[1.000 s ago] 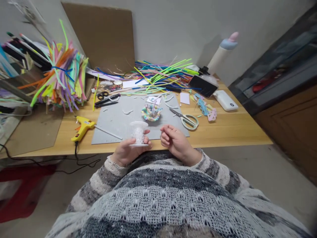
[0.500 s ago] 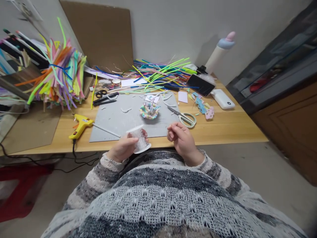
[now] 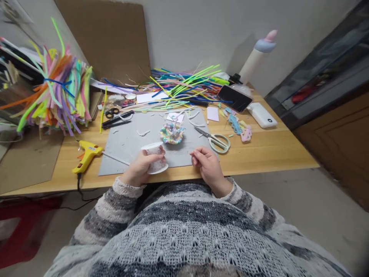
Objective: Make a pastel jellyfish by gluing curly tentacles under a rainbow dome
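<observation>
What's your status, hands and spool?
Left hand gripping white spool, tilted. Right hand off spool, fingers curled, held contents unclear. Scissors lie open on the far side of right hand.

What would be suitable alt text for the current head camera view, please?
A left hand holds a white spool at a desk's edge; the right hand is nearby. Beyond lie a pastel ornament, scissors and colourful pipe cleaners.
</observation>
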A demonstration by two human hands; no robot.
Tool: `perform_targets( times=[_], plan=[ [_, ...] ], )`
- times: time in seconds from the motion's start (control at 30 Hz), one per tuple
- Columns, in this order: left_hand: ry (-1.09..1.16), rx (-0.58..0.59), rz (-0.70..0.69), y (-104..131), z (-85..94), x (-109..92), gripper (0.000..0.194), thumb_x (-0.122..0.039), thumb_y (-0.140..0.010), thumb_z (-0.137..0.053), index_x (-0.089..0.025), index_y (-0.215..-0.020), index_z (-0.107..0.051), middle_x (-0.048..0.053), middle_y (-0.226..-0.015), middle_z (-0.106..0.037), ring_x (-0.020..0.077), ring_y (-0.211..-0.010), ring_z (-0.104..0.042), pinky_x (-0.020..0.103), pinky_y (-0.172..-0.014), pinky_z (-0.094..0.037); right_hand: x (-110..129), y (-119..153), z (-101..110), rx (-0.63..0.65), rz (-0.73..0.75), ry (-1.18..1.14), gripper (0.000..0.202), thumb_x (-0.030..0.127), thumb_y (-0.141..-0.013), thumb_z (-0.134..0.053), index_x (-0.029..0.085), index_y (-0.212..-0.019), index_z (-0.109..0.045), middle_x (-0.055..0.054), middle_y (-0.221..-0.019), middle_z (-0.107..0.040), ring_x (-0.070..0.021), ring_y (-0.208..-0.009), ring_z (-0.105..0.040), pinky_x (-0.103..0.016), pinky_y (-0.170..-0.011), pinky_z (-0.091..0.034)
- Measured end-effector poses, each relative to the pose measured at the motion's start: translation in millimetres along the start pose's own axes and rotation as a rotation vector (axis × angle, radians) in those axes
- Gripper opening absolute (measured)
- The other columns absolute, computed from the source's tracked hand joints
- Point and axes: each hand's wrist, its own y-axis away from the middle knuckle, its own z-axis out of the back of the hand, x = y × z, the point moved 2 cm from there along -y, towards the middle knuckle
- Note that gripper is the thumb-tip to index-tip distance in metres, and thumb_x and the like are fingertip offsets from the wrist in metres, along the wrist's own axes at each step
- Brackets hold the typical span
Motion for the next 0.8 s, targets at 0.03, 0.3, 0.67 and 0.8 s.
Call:
perform_targets(
  times=[0.03,0.3,0.67,0.8],
  plan=[
    [-0.017,-0.012,-0.015,-3.1,-0.1,-2.4,0.032,-0.017,-0.054,-0.080,-0.014,-0.081,-0.065,-0.002,-0.069,-0.065,0.0101,-0.060,-0.061,0.021,-0.060,-0.049,-0.1,-0.7,0.1,0.009,-0.002,0.018,0.021,0.040,-0.084,-0.062,0.020,-0.077,-0.063,0.005,-0.055,-0.050,-0.0090,-0.051,-0.043,-0.025,-0.052,-0.032],
    [-0.187,-0.141,-0.088,-22.6,6.4,-20.1,0.023,-0.024,-0.054,-0.075,-0.014,-0.072,-0.064,-0.001,-0.062,-0.063,0.0117,-0.055,-0.057,0.023,-0.054,-0.044,5.5,-1.1,-6.5,0.098,-0.025,0.145,0.019,0.038,-0.079,-0.065,0.020,-0.074,-0.064,0.005,-0.056,-0.050,-0.0105,-0.053,-0.042,-0.027,-0.054,-0.034],
    [-0.469,-0.111,-0.128,-27.9,16.1,-25.0,0.010,-0.014,-0.051,-0.067,-0.015,-0.059,-0.061,-0.001,-0.056,-0.059,0.0134,-0.055,-0.052,0.025,-0.055,-0.038,2.2,-2.4,-13.7,0.060,-0.030,0.154,0.022,0.040,-0.080,-0.063,0.020,-0.071,-0.060,0.005,-0.055,-0.048,-0.0107,-0.054,-0.041,-0.027,-0.054,-0.033],
    [-0.486,-0.115,-0.158,-26.9,15.6,-25.9,0.008,-0.016,-0.051,-0.066,-0.015,-0.058,-0.060,-0.002,-0.056,-0.058,0.0132,-0.056,-0.052,0.026,-0.056,-0.038,0.2,-2.8,-14.5,0.053,-0.041,0.141,0.021,0.039,-0.080,-0.063,0.020,-0.072,-0.061,0.005,-0.055,-0.049,-0.0100,-0.053,-0.042,-0.026,-0.054,-0.033]
  ],
)
